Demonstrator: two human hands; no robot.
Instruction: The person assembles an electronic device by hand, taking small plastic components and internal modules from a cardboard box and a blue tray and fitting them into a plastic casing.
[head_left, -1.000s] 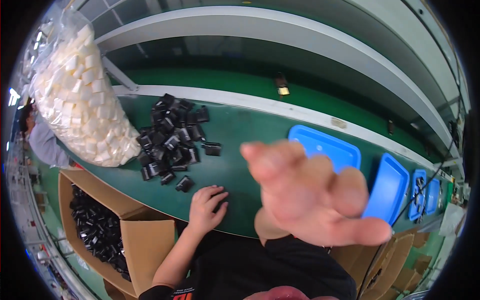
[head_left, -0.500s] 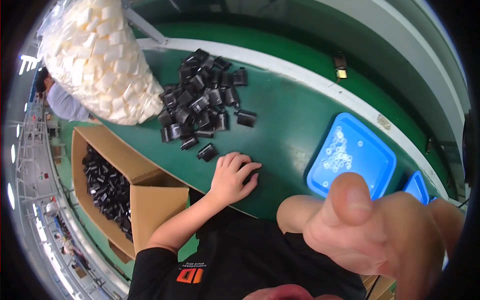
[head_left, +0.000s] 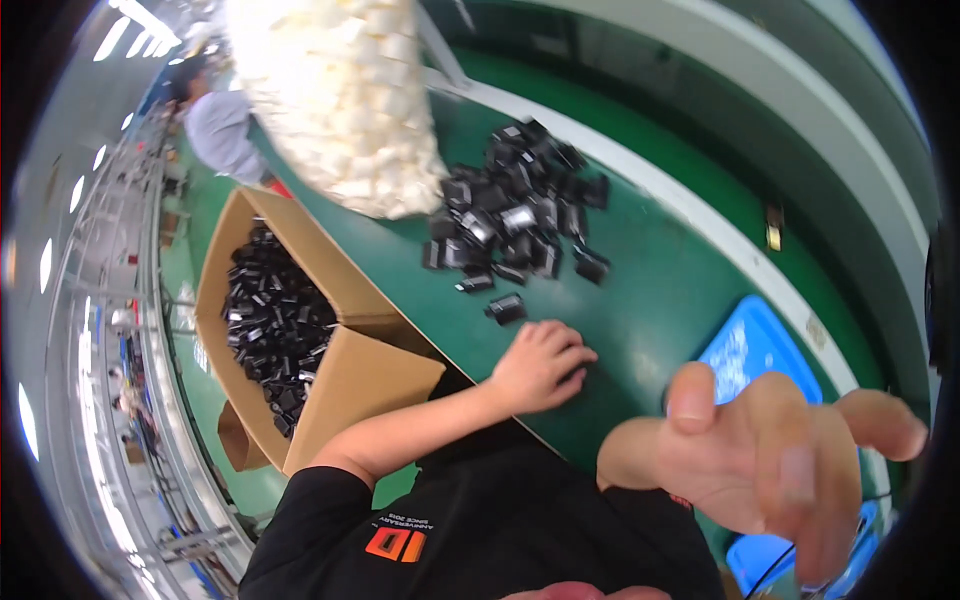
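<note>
My left hand (head_left: pixel 543 368) rests on the green tabletop (head_left: pixel 650 310), fingers bent and slightly apart, with nothing seen in it. Just beyond its fingertips lies a single black plastic part (head_left: pixel 505 308). Farther off is a heap of similar black parts (head_left: pixel 520 215), small and boxy. Raised close to the camera, my right hand (head_left: pixel 765 445) has its fingers spread and holds nothing visible. Behind it, partly covered, is a blue tray (head_left: pixel 785 355) with small clear pieces (head_left: pixel 733 362), blurred here.
A clear bag of white blocky pieces (head_left: pixel 340 110) stands at the far left of the table. Beside the table's left edge is an open cardboard box (head_left: pixel 365 385) full of black parts (head_left: pixel 275 320). Blue trays (head_left: pixel 760 555) sit lower right. A seated person (head_left: pixel 220 130) is in the background.
The view has swung, so the table and its contents appear farther right and lower. My right hand's fingers have spread wider. My left hand stays on the table near the single black part.
</note>
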